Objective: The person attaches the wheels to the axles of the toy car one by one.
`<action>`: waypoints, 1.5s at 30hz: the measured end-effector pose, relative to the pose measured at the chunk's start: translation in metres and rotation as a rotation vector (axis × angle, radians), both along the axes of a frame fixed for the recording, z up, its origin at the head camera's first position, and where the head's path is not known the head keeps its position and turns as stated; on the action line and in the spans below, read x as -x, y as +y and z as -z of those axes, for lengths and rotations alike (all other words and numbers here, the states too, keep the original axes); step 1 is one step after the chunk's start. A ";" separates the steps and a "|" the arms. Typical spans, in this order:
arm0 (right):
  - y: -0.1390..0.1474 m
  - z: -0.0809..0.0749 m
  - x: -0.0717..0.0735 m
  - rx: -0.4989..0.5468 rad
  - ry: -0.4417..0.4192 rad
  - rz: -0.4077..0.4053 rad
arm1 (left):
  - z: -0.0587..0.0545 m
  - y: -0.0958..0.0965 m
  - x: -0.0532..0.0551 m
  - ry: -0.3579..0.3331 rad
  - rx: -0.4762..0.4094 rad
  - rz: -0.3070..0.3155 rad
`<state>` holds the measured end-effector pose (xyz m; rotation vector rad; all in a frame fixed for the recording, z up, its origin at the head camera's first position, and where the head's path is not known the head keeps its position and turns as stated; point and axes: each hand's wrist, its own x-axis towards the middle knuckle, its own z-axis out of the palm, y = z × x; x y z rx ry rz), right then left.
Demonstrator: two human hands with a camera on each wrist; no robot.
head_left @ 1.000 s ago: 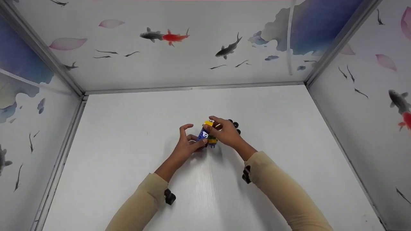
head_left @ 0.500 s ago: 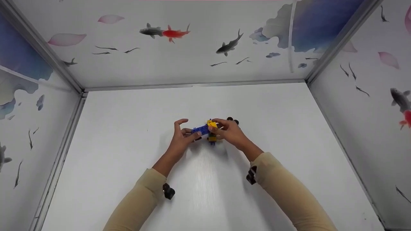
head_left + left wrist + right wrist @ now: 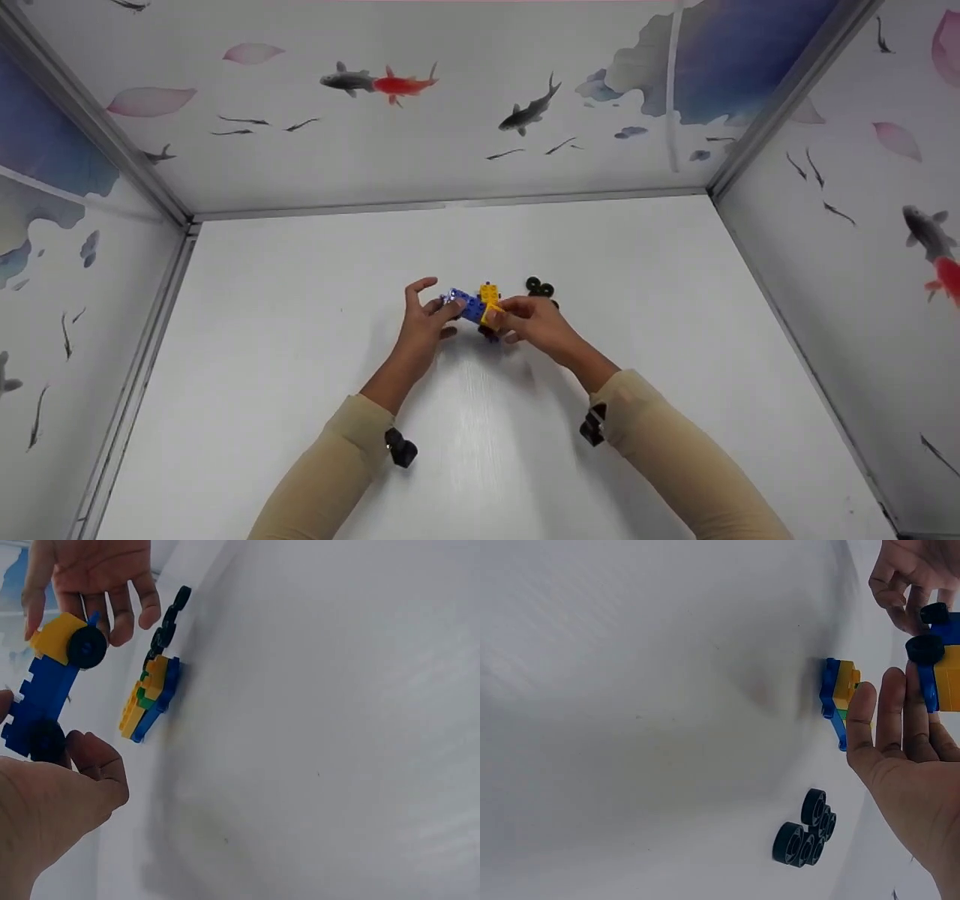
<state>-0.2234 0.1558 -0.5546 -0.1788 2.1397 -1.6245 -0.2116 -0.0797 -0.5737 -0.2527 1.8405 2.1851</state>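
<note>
A toy block car (image 3: pixel 49 694) with a blue base, a yellow block at one end and black wheels is held between both hands above the table. My left hand (image 3: pixel 421 326) pinches its blue end between thumb and fingers, the index finger raised off it in the head view. With thumb and fingertips, my right hand (image 3: pixel 546 326) grips the yellow end. Below and behind the car, a second block piece (image 3: pixel 154 694) with a blue base and yellow and green blocks sits on the table. In the head view the held car partly covers it.
Several loose black toy wheels (image 3: pixel 786 841) lie on the white table (image 3: pixel 300 300), just beyond my right hand. Grey-framed panels printed with fish (image 3: pixel 525 114) and petals stand along the back and both sides.
The car has turned in my hands: its blue end pointed down and toward me, then lay nearly level, and now its yellow end tips toward me. My right hand has shifted slightly nearer me.
</note>
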 end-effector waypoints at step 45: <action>-0.019 0.007 -0.017 0.103 -0.117 -0.003 | -0.002 -0.007 -0.006 0.045 0.027 0.318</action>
